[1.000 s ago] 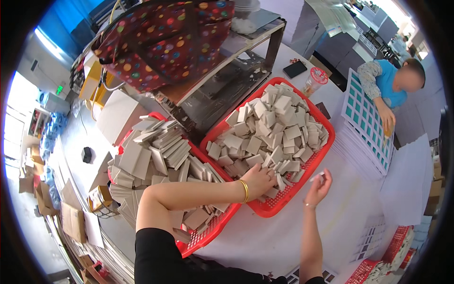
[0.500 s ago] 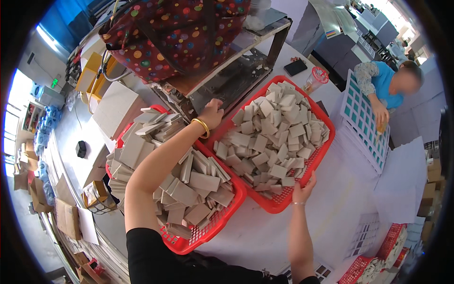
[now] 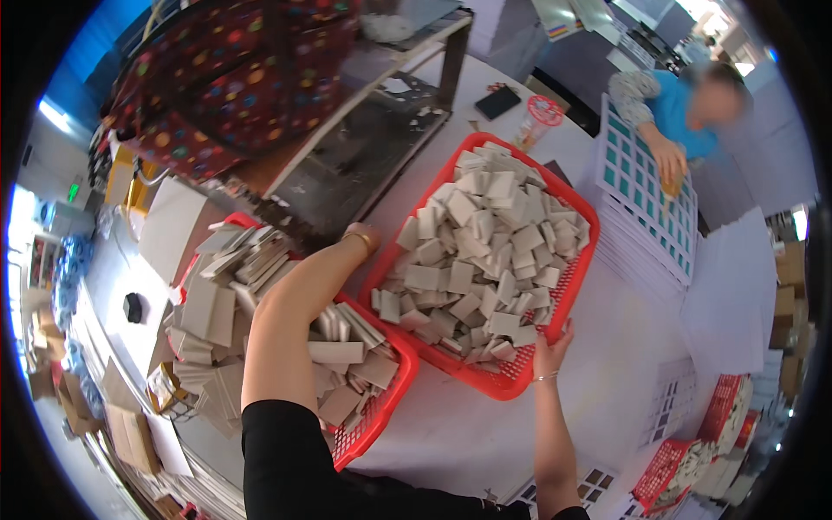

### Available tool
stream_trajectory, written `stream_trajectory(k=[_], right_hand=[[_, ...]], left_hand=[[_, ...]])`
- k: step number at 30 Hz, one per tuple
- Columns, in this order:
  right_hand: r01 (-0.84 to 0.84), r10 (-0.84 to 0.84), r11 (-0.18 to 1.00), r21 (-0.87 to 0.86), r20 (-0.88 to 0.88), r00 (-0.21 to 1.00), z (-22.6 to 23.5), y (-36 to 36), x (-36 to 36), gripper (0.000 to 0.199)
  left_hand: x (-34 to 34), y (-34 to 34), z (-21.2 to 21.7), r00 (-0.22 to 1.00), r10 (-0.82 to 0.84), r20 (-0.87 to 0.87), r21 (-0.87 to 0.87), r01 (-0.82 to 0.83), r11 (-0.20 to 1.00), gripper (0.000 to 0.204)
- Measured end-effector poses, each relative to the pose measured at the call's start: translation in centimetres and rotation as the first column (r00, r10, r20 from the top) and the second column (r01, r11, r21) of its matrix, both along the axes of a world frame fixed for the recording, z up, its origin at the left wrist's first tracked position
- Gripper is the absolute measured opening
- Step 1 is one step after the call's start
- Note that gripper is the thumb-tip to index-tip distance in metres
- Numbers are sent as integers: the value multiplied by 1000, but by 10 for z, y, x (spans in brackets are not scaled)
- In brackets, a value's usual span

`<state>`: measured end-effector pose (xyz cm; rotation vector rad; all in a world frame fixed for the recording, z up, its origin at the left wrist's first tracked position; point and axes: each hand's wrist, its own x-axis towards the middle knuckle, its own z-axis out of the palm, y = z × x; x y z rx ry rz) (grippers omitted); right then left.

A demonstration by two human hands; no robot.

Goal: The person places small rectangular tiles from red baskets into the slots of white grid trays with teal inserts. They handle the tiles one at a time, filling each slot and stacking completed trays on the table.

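Red perforated plastic basket (image 3: 568, 295), heaped with small grey-beige card rectangles (image 3: 485, 251), sits on the white table (image 3: 633, 347); a second red basket (image 3: 381, 399) of like pieces lies just beside its near-left corner. Right hand (image 3: 548, 354) grips the near rim of the first basket, fingers closed over the edge. Left hand (image 3: 357, 238) reaches to the far-left side of that basket, wrist bearing a gold bangle (image 3: 362, 234); its fingers are hidden, so their state cannot be told. One second ago this hand lay among the pieces at the near edge; both hands now flank the basket. Beyond its far-right corner, a co-worker's hand (image 3: 667, 160) rests on stacked teal-checked sheets (image 3: 646, 208).
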<state>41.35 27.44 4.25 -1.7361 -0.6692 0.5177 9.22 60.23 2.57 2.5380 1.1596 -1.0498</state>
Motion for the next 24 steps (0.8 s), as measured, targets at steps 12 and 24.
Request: stream_trajectory(k=[12, 24], right_hand=[[-46, 40, 998, -43, -134, 990, 25, 13, -15, 45], [-39, 37, 999, 38, 72, 997, 13, 64, -41, 60]], left_hand=[[-2, 2, 117, 516, 103, 850, 177, -465, 867, 31], [51, -77, 150, 400, -123, 908, 55, 178, 982, 34]])
